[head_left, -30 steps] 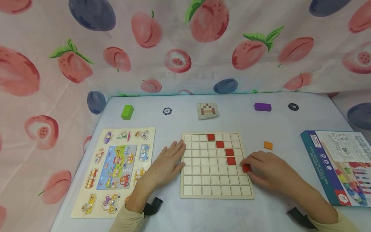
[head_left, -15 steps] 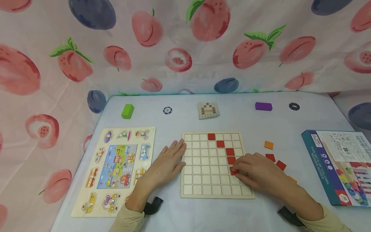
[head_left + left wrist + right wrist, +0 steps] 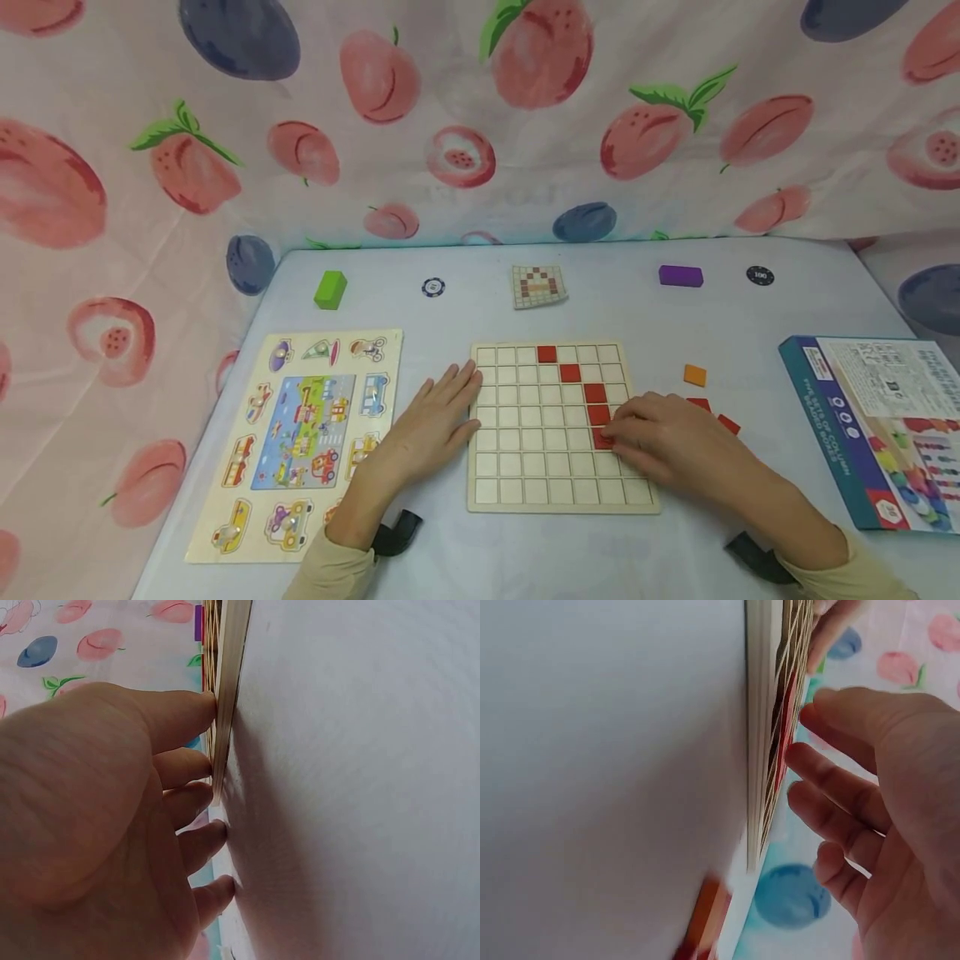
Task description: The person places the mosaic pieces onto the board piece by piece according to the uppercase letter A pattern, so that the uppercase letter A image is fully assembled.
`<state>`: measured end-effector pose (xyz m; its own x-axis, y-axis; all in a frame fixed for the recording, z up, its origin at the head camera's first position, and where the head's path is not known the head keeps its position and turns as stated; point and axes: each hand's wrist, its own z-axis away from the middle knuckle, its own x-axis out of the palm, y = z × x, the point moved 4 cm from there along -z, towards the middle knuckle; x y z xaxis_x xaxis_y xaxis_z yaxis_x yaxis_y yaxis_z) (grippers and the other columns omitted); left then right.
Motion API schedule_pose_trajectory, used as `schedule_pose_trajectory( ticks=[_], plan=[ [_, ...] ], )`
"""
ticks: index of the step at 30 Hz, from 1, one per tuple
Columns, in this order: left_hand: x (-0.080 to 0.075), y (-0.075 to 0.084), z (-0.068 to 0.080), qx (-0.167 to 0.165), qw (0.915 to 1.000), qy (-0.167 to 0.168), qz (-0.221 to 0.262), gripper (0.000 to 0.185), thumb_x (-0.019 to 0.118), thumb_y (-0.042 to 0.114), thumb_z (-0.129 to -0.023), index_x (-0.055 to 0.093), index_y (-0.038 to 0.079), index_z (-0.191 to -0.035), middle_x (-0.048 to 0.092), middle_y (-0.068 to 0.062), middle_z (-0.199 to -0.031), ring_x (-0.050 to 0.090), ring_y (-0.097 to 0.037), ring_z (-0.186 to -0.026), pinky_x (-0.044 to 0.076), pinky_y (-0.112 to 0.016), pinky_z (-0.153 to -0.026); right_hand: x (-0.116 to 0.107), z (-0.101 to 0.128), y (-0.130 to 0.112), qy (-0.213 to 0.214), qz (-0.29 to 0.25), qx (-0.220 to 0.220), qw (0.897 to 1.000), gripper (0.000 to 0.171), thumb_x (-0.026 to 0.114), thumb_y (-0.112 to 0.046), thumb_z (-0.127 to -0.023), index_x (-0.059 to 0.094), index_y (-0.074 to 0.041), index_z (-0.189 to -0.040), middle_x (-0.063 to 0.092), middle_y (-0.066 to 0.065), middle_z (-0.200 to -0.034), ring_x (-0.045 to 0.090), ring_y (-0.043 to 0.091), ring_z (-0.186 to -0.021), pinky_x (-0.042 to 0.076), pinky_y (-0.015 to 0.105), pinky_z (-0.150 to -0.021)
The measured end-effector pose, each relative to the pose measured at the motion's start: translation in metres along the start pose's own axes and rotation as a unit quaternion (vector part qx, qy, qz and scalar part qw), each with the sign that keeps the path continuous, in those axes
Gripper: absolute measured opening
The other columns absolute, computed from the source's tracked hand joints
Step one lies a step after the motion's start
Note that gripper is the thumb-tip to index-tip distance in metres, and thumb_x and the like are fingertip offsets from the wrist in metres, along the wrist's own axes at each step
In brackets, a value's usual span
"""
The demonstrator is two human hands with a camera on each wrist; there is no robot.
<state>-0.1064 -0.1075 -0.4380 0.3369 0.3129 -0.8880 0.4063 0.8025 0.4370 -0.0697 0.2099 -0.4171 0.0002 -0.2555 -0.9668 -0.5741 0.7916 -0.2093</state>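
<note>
A wooden grid board (image 3: 525, 467) lies in the middle of the table, with a stepped line of red tiles (image 3: 594, 392) running down from its top. My left hand (image 3: 450, 408) lies flat on the table, fingers straight, fingertips against the board's left edge (image 3: 229, 675). My right hand (image 3: 637, 437) reaches over the board's right side. Its fingertips rest on the lowest red tile (image 3: 602, 439), which they partly hide, in the fifth row under the others. In the right wrist view the right hand's fingers (image 3: 832, 780) are nearly straight beside the board (image 3: 761, 712).
Loose red tiles (image 3: 727, 423) and an orange tile (image 3: 694, 375) lie right of the board. A blue box (image 3: 877, 425) sits far right, a vehicle puzzle (image 3: 300, 433) left. At the back are a green block (image 3: 330, 288), pattern card (image 3: 537, 286), purple block (image 3: 681, 276) and two chips (image 3: 432, 287).
My right hand carried a red tile left from the board's right edge into the cell below the fourth red tile. Loose red tiles came into view. The left hand stayed put.
</note>
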Motion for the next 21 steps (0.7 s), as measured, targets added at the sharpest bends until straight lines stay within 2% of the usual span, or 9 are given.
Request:
schedule_pose_trajectory(
  ticks=[5, 11, 16, 21],
  plan=[
    [-0.001, 0.001, 0.0, 0.001, 1.0, -0.001, 0.001, 0.065, 0.055, 0.031, -0.111, 0.033, 0.006, -0.167, 0.023, -0.01, -0.179, 0.02, -0.033, -0.168, 0.019, -0.058, -0.137, -0.013, 0.011, 0.027, -0.014, 0.008, 0.069, 0.998, 0.027, 0.086, -0.025, -0.09, 0.081, -0.028, -0.116, 0.077, -0.003, -0.114, 0.073, 0.022, -0.108, 0.065, 0.049, -0.092],
    [0.0, 0.0, 0.0, -0.002, 1.0, -0.006, 0.002, 0.065, 0.055, 0.031, -0.112, 0.032, 0.007, -0.168, 0.022, -0.009, -0.179, 0.02, -0.033, -0.168, 0.019, -0.058, -0.137, -0.019, 0.028, 0.064, -0.05, 0.016, 0.141, 0.989, 0.036, 0.087, -0.022, -0.088, 0.079, -0.02, -0.123, 0.075, 0.013, -0.125, 0.071, 0.039, -0.114, 0.062, 0.062, -0.095],
    [0.0, -0.001, 0.0, 0.0, 1.0, -0.004, 0.005, 0.065, 0.056, 0.03, -0.111, 0.032, 0.006, -0.167, 0.023, -0.01, -0.179, 0.02, -0.033, -0.168, 0.019, -0.058, -0.137, -0.017, 0.038, 0.081, -0.065, 0.023, 0.165, 0.984, 0.039, 0.087, -0.018, -0.088, 0.078, -0.015, -0.126, 0.073, 0.019, -0.126, 0.069, 0.042, -0.113, 0.063, 0.063, -0.092],
    [0.0, -0.001, 0.0, -0.001, 1.0, -0.001, 0.007, 0.065, 0.056, 0.029, -0.111, 0.033, 0.006, -0.167, 0.023, -0.011, -0.179, 0.02, -0.034, -0.168, 0.02, -0.059, -0.137, -0.015, 0.04, 0.086, -0.076, 0.012, 0.188, 0.979, 0.041, 0.088, -0.018, -0.086, 0.079, -0.012, -0.125, 0.072, 0.023, -0.125, 0.069, 0.044, -0.111, 0.064, 0.062, -0.089]
  ],
)
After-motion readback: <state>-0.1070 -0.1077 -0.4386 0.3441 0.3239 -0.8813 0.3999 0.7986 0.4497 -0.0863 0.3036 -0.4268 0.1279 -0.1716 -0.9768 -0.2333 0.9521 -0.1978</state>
